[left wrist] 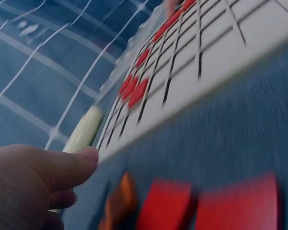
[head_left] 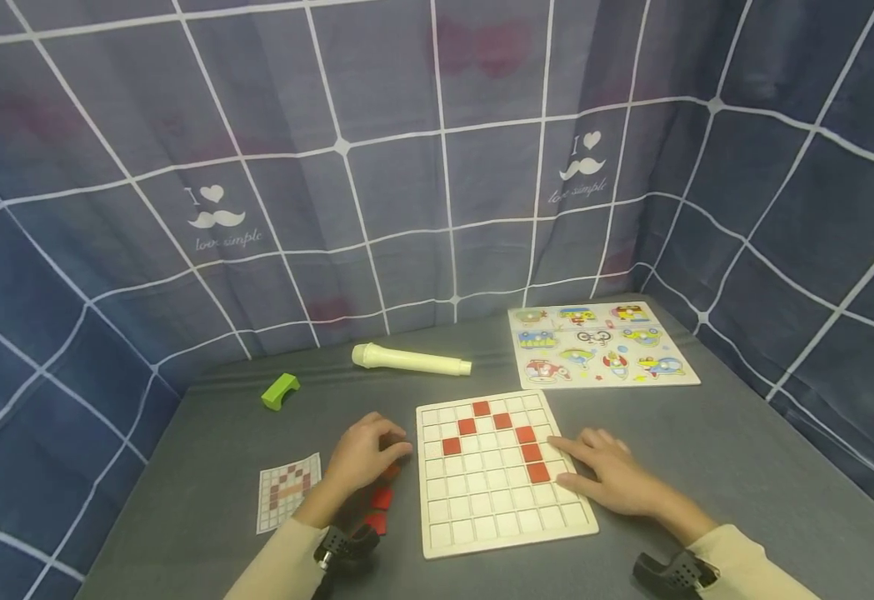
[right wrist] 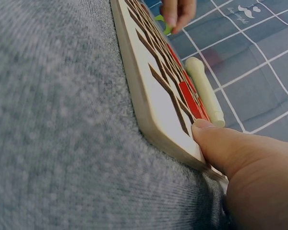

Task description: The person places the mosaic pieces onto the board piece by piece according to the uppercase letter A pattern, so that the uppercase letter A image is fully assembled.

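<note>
A cream grid board (head_left: 481,533) lies on the table with several red square tiles (head_left: 531,452) in its cells, some in a slanting peak and some in a column at the right. My right hand (head_left: 612,473) touches the board's right edge; its thumb (right wrist: 209,136) rests on the rim in the right wrist view. To the left of the board, my left hand (head_left: 365,454) hovers with thumb and fingers apart, and no piece is visible between them. Loose red tiles (head_left: 382,498) lie under and beside it, along with an orange piece (left wrist: 121,196), blurred in the left wrist view.
A printed pattern card (head_left: 275,500) lies left of my left forearm. Farther back are a green arch block (head_left: 281,390) and a pale yellow toy microphone (head_left: 414,361). A picture puzzle board (head_left: 601,346) lies at the back right. Checked cloth walls (head_left: 392,183) surround the table.
</note>
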A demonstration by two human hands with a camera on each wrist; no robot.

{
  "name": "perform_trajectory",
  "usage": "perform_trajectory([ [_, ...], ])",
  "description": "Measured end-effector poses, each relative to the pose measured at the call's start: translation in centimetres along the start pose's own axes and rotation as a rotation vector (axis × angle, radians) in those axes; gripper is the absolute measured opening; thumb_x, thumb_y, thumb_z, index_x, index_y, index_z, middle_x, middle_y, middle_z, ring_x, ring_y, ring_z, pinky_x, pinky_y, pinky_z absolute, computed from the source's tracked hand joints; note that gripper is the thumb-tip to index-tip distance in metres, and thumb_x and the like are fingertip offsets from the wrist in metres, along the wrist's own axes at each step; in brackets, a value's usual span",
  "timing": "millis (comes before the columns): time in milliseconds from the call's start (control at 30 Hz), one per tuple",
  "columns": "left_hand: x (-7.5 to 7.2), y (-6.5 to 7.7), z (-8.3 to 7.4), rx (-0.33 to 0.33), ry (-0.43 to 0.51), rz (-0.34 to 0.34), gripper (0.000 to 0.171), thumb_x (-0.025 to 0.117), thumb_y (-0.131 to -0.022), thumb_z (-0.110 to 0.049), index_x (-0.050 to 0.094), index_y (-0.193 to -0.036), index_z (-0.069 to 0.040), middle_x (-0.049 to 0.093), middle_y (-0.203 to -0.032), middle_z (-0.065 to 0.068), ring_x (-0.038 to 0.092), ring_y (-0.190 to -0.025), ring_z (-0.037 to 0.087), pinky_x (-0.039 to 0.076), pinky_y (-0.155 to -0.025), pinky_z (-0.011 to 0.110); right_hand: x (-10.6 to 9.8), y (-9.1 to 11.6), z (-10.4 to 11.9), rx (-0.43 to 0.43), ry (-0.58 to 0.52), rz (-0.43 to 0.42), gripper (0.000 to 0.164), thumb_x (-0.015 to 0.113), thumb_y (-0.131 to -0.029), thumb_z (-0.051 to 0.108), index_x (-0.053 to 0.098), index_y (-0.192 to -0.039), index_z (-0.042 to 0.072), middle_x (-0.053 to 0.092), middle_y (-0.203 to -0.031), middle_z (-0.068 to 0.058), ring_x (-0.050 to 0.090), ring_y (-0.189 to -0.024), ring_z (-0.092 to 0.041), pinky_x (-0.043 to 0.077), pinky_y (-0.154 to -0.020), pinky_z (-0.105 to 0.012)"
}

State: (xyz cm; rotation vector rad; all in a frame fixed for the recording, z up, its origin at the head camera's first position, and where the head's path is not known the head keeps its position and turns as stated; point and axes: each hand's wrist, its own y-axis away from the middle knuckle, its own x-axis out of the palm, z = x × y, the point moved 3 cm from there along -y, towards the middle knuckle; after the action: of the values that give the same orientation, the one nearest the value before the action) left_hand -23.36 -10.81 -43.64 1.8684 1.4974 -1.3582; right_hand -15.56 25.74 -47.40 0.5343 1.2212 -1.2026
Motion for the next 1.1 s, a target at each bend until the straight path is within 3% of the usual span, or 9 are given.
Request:
perform_trajectory([
  [100, -1.0, 1.5, 2.0, -0.079, 0.022, -0.018, 0.015, 0.082, -0.079, -0.024, 0.076, -0.090, -0.016, 0.065, -0.087, -0.006, 0.060, -0.082, 0.010, 0.050, -0.076, 0.032, 0.1, -0.1, 0.1, -0.014, -0.003, -0.024, 0.050, 0.067, -0.090, 0.044, 0.060, -0.135, 0.024, 0.039, -0.089, 0.017, 0.030, -0.084, -0.001, 0.025, -0.074, -0.024],
  [200, -1.5, 2.7, 3.1, -0.120, 0.048, -0.008, 0.015, 0.083, -0.077, -0.022, 0.077, -0.089, -0.016, 0.065, -0.084, -0.006, 0.058, -0.079, 0.009, 0.048, -0.074, 0.029, 0.0, -0.1, 0.0, -0.016, 0.004, -0.032, 0.050, 0.067, -0.090, 0.044, 0.059, -0.136, 0.025, 0.038, -0.087, 0.016, 0.029, -0.083, -0.001, 0.025, -0.073, -0.024],
  [467, -2.6, 4.9, 4.1, -0.164, 0.109, 0.037, 0.020, 0.085, -0.074, -0.022, 0.076, -0.091, -0.018, 0.062, -0.082, -0.009, 0.051, -0.076, 0.001, 0.044, -0.071, 0.023, 0.1, 0.0, -0.1, -0.007, 0.005, -0.017, 0.051, 0.066, -0.090, 0.046, 0.059, -0.136, 0.025, 0.037, -0.087, 0.016, 0.029, -0.082, -0.001, 0.025, -0.073, -0.024],
  [800, -3.1, 5.6, 4.2, -0.163, 0.045, 0.103, 0.026, 0.086, -0.072, -0.021, 0.077, -0.096, -0.019, 0.060, -0.085, -0.007, 0.052, -0.081, 0.006, 0.044, -0.072, 0.025, 0.1, -0.1, -0.1, -0.004, 0.004, -0.013, 0.050, 0.066, -0.090, 0.045, 0.059, -0.136, 0.025, 0.038, -0.087, 0.015, 0.029, -0.082, -0.001, 0.025, -0.073, -0.024],
  [1100, -3.4, 5.6, 4.5, -0.219, -0.008, 0.062, 0.029, 0.088, -0.070, -0.021, 0.076, -0.096, -0.020, 0.063, -0.085, -0.007, 0.056, -0.080, 0.007, 0.044, -0.070, 0.027, 0.1, 0.1, -0.2, 0.000, 0.008, -0.012, 0.051, 0.066, -0.091, 0.046, 0.059, -0.136, 0.025, 0.039, -0.088, 0.016, 0.030, -0.083, -0.001, 0.025, -0.074, -0.025],
])
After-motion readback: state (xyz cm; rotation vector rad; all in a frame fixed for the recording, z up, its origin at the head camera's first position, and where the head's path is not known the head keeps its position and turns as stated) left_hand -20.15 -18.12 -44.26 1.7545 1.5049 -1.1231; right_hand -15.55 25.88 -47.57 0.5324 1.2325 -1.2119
